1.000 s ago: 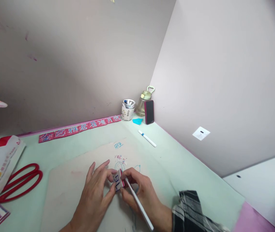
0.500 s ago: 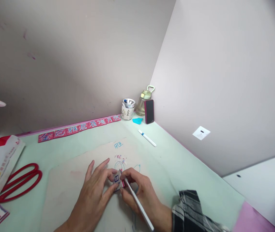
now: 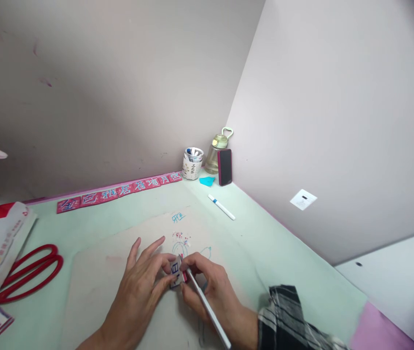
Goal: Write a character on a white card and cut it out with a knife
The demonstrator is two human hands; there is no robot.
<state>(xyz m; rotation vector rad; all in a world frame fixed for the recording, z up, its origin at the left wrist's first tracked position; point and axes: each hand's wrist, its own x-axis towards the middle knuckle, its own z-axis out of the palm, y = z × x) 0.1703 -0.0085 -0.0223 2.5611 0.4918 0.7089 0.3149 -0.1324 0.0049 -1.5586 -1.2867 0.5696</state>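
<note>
well, the right hand (image 3: 216,287) pinches a white pen (image 3: 209,308), its tip hidden beside a small lettered card (image 3: 175,271). the left hand (image 3: 139,289) pins that card between thumb and index finger, seemingly to steady it, others spread, over a scribbled sheet (image 3: 95,277), in from its far edge. at the far corner of the desk (image 3: 283,257) a phone (image 3: 225,167) stands upright, perhaps propped on the bottle (image 3: 212,158).
</note>
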